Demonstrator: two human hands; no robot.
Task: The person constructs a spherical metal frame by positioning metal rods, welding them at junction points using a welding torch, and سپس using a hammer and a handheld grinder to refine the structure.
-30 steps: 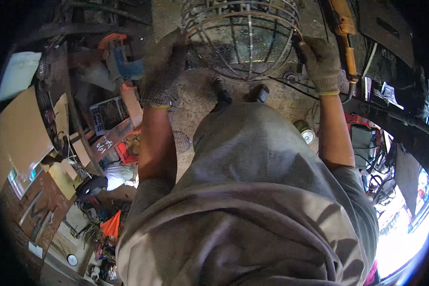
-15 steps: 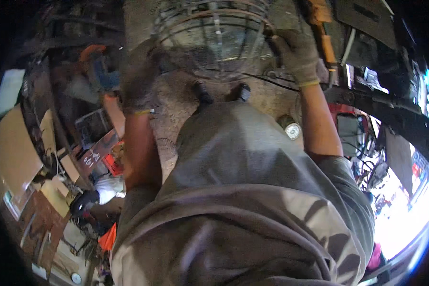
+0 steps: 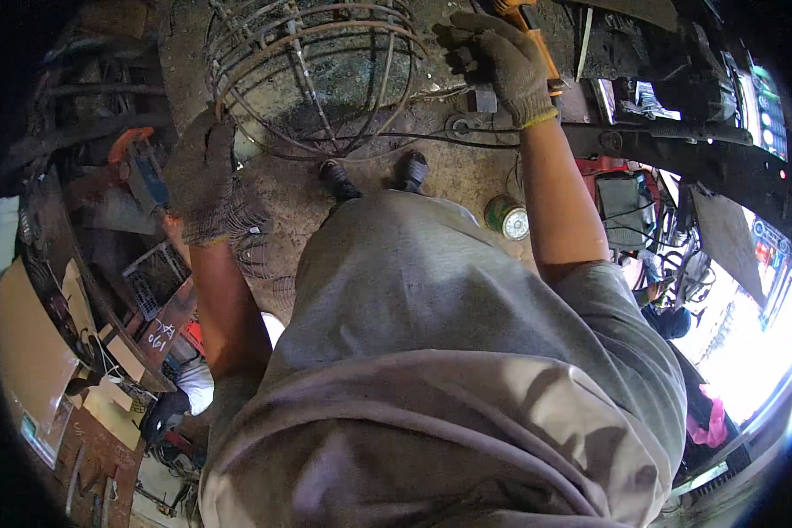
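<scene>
Gripping the wire cage (image 3: 312, 75) rim, left hand (image 3: 201, 180) (gloved); right hand (image 3: 502, 62) clutches an orange tool (image 3: 537, 44).

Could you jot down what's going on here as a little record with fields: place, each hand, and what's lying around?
Place: cluttered workshop, dirty concrete floor
Left hand: gloved, at the rim of a round wire cage
Right hand: gloved, raised by an orange tool; grip unclear
Near feet: dark shoes, small round tin
Person's left: blue-and-orange power tool, cardboard
</scene>
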